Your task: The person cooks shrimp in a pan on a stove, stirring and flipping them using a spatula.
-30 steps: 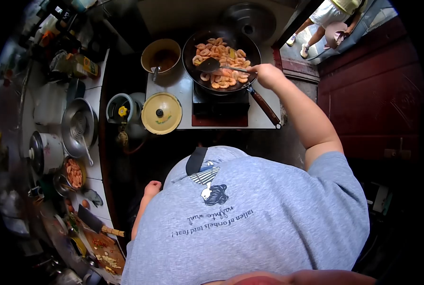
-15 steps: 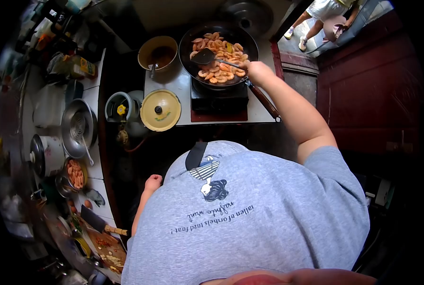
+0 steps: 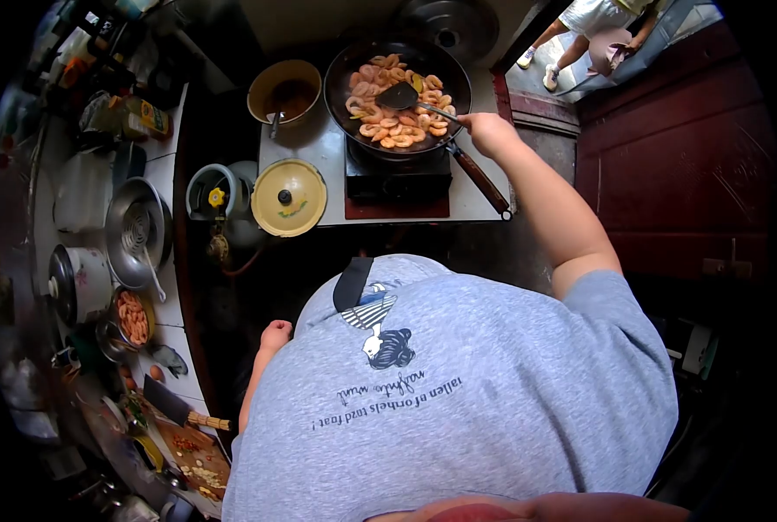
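My right hand is closed round the handle of a dark spatula. The spatula's blade rests among pink, curled shrimp in a black wok. Below that hand, the wok's wooden handle sticks out toward me, not gripped. The wok sits on a black stove. At my side hangs my left hand, its fingers curled in and nothing visible in them.
Left of the wok stand a yellow bowl of brown liquid and a yellow lid. The left counter holds a metal basin, a bowl of shrimp, a cleaver and a cutting board. A person stands beyond the doorway.
The spatula has moved right through the shrimp, and my right hand has shifted right with it. My left hand stays curled at my side. The whole view has shifted slightly.
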Demonstrator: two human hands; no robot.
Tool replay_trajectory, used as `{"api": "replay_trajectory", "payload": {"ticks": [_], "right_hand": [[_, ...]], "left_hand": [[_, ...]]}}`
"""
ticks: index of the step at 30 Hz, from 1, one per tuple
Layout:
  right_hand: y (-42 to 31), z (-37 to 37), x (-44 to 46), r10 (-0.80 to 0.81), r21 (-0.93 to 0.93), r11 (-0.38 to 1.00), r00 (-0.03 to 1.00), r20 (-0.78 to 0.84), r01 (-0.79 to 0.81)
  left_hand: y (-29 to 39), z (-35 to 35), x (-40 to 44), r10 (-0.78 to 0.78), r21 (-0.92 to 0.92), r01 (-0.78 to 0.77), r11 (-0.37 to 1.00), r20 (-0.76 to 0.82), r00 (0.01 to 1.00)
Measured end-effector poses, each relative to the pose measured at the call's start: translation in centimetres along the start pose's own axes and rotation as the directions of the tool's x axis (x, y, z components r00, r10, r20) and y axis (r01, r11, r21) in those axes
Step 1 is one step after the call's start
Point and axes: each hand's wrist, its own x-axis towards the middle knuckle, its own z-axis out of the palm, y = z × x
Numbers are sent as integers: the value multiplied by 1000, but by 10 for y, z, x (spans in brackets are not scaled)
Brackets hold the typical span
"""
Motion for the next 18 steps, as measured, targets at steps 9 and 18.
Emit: {"api": "replay_trajectory", "payload": {"ticks": [9,18], "right_hand": [[-23,-41,5,72,-102,992,997,7,-71],[-17,-23,21,122,-16,992,991,-50,-123]], "left_hand": [[40,-21,-22,0,-116,-3,993,-28,1000],[-14,5,-3,9,-14,-9,1000,9,1000]]}}
